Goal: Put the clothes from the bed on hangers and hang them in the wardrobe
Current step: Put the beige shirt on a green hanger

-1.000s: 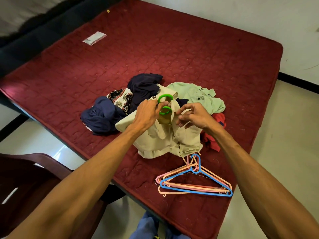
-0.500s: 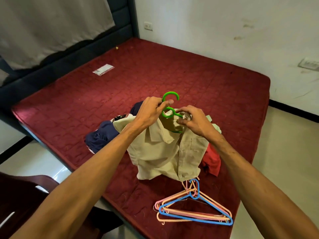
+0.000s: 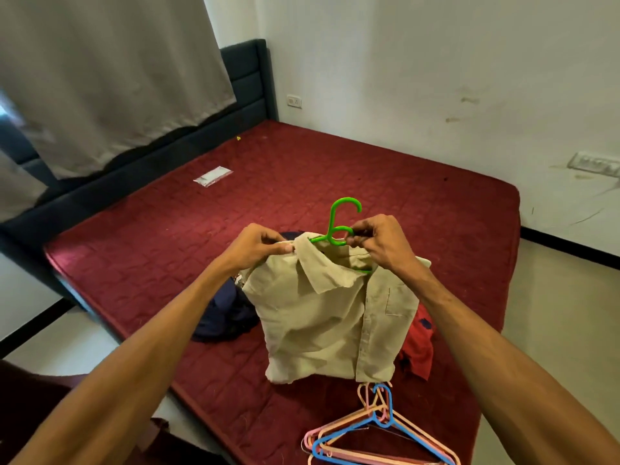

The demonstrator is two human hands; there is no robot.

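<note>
A beige shirt (image 3: 322,323) hangs on a green hanger (image 3: 339,223), lifted above the red bed (image 3: 302,176). My left hand (image 3: 258,246) pinches the shirt's collar at its left side. My right hand (image 3: 379,243) grips the green hanger just below its hook, with the collar's right side under it. Behind the shirt lie a navy garment (image 3: 224,313) on the left and a red garment (image 3: 417,347) on the right; the other clothes in the pile are hidden by the shirt.
Several pink, peach and blue hangers (image 3: 375,434) lie on the bed's near corner. A small clear packet (image 3: 213,176) lies far left on the mattress. A dark headboard (image 3: 248,82) and a grey curtain (image 3: 110,75) stand at the left. A dark chair (image 3: 84,414) sits at my lower left.
Both hands raised the shirt and hanger off the pile. My left hand shifted from the hanger's neck to the collar; my right hand took the hanger. My view tilted up.
</note>
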